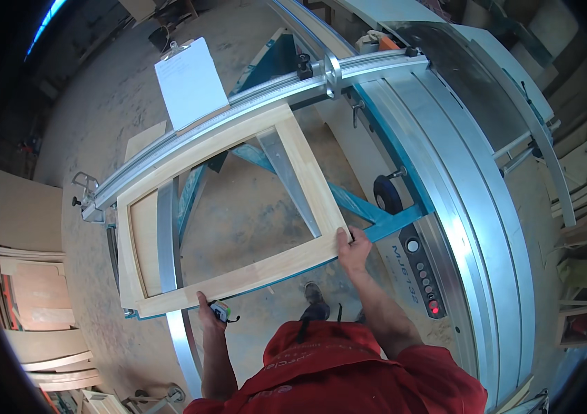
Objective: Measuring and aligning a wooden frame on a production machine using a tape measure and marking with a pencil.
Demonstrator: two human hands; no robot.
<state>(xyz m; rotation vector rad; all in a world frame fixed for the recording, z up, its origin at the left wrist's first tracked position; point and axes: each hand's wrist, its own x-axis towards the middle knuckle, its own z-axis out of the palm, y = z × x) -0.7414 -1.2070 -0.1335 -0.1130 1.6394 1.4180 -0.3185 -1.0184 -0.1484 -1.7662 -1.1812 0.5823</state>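
Note:
A pale wooden frame (259, 269) lies across the metal bars of a sliding saw table, its far edge along the aluminium fence (252, 103). My right hand (354, 251) grips its near right corner, thumb on top and fingers over the outer edge. At the near rail, my left hand (208, 316) is closed around a small tape measure (220, 310), with the thumb against the wood. The frame's opening is largely see-through to the floor; a pale wood panel (145, 234) shows at its left end. Fingers under the left hand are partly hidden.
A clipboard with a white sheet (191, 83) leans at the fence's far side. To the right stand the saw's metal table (424, 131) and a button panel (421, 276) with a red light. Boards (38, 290) are stacked at left. A flip stop (333, 76) sits on the fence.

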